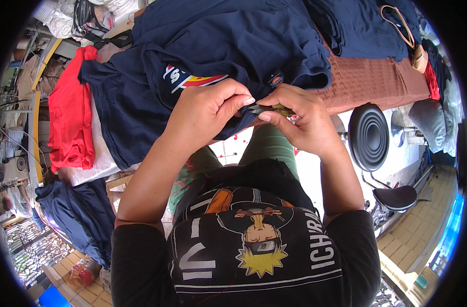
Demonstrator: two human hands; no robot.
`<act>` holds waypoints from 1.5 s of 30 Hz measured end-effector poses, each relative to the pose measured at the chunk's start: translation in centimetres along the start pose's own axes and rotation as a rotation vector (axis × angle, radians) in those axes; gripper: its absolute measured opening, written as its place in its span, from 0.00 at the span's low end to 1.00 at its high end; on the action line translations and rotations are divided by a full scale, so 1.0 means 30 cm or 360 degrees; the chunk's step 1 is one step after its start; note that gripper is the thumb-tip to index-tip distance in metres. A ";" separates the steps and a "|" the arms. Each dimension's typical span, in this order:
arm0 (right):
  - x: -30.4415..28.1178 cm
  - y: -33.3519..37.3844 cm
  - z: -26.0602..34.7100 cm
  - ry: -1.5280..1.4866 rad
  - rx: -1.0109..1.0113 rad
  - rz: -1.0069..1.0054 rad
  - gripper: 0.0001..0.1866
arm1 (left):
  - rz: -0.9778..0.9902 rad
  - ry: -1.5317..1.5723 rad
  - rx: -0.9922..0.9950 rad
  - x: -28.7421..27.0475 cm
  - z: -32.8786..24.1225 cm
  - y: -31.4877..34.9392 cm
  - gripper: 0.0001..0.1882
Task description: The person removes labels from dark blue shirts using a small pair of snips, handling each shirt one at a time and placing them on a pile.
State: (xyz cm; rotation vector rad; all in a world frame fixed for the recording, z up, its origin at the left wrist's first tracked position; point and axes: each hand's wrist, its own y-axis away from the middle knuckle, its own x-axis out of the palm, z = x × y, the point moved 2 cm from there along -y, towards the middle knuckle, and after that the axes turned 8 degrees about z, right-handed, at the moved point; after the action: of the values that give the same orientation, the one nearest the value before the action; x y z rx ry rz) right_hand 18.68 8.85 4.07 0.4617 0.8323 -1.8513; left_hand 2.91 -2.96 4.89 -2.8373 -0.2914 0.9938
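A navy shirt [126, 87] with a bright print and a small round patch lies spread over the table and hangs over its near edge. At that edge my left hand [203, 110] is closed in a pinch, touching the cloth; what its fingertips hold is too small to make out. My right hand [308, 115] is closed around a small pair of thread snips [281, 109] with yellowish handles. Their metal blades point left, close to my left fingertips.
More navy garments [356, 30] are piled on the brown-covered table [377, 84]. A red garment [72, 117] hangs at the left, above another navy garment [82, 215]. To the right stand a round black stool [368, 137] and a smaller black seat [396, 197].
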 end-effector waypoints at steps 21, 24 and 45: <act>0.053 0.008 -0.011 -0.0529 0.0170 -0.0241 0.09 | -0.0198 -0.0017 0.0060 0.012 0.011 -0.004 0.04; 0.107 0.009 -0.024 -0.0666 0.0317 -0.0284 0.11 | -0.0285 0.0003 0.0100 0.008 -0.002 0.000 0.05; 0.062 0.011 0.021 -0.0216 -0.0066 -0.0368 0.19 | -0.0315 -0.0585 0.0239 0.005 -0.107 0.070 0.12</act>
State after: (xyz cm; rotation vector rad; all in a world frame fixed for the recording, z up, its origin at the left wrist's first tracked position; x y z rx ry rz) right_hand 18.26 7.11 3.21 0.2176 0.8583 -2.0481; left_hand 5.34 -5.14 6.90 -2.4246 -0.4975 1.4199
